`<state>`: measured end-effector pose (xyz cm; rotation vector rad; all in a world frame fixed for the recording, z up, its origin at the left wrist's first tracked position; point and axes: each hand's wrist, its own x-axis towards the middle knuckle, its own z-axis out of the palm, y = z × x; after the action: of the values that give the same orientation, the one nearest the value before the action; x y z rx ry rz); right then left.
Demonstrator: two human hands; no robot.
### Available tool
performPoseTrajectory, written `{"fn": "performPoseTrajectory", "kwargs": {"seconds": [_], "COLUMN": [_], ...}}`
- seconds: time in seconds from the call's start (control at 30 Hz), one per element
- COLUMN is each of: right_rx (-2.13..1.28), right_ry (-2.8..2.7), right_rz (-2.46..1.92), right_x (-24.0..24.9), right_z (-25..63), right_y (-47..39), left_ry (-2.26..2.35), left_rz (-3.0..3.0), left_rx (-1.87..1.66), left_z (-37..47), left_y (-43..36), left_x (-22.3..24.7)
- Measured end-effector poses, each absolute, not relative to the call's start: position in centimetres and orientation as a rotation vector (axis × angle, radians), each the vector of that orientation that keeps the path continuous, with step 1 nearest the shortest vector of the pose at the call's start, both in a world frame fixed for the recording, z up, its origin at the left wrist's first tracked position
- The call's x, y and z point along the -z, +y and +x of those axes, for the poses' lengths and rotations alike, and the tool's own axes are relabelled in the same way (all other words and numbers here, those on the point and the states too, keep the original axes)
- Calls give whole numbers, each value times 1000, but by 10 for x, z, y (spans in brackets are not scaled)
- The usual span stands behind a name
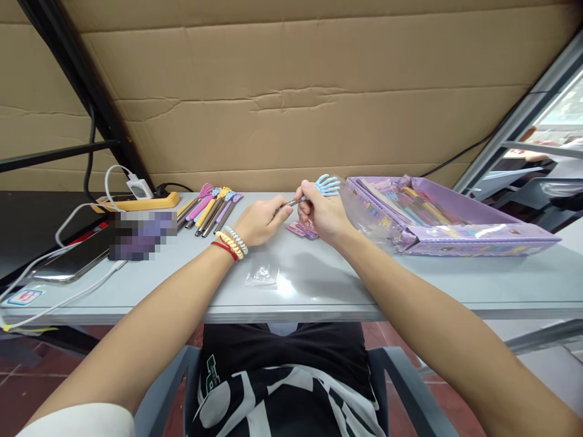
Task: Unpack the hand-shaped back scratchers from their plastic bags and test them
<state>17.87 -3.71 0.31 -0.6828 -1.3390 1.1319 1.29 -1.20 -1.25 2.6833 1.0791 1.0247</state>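
Note:
Over the middle of the table, both hands grip a small back scratcher (327, 185) with a light-blue hand-shaped head and a thin metal rod. My left hand (262, 220) pinches the rod at its left end. Closed around it just below the blue head is my right hand (322, 209). Pink-purple printed cards (298, 229) lie under my right hand, partly hidden by it. To the left, several more back scratchers (210, 209) with pink, purple, yellow and blue heads lie side by side. A crumpled clear plastic wrapper (263, 276) rests nearer the front edge.
At right stands an open purple box (478, 240) with packaged colourful items inside and clear plastic at its left side. On the left are a phone (75, 261), white cables, and a yellow power strip (170, 200) with a charger (139, 187). Cardboard (291, 73) lines the back.

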Motion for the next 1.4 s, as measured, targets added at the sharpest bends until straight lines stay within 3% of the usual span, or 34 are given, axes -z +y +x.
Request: {"fn": "performPoseTrajectory", "kwargs": {"seconds": [0.47,0.77,0.93,1.13,1.4], "right_rx": [-755,-607,-711,-1085,-1245], "right_ry": [-1697,-1386,-1228,-1173,-1140], "right_rz": [-825,-685,-645,-618,-471], "right_x": [-2,-31,-39,-14,-7], "right_z": [184,218,219,184,173], "right_y": [-40,-33,-36,-39,-47], "left_ry": [1033,1176,1209,1090,867], "left_rz": [2699,2680,2661,2532,2292], "left_rx": [-1041,-1048,-1096,-1145,-940], "left_z": [11,-17,-9,16,31], "left_y": [-11,8,4,-13,-19], "left_x": [16,10,8,7,11]}}
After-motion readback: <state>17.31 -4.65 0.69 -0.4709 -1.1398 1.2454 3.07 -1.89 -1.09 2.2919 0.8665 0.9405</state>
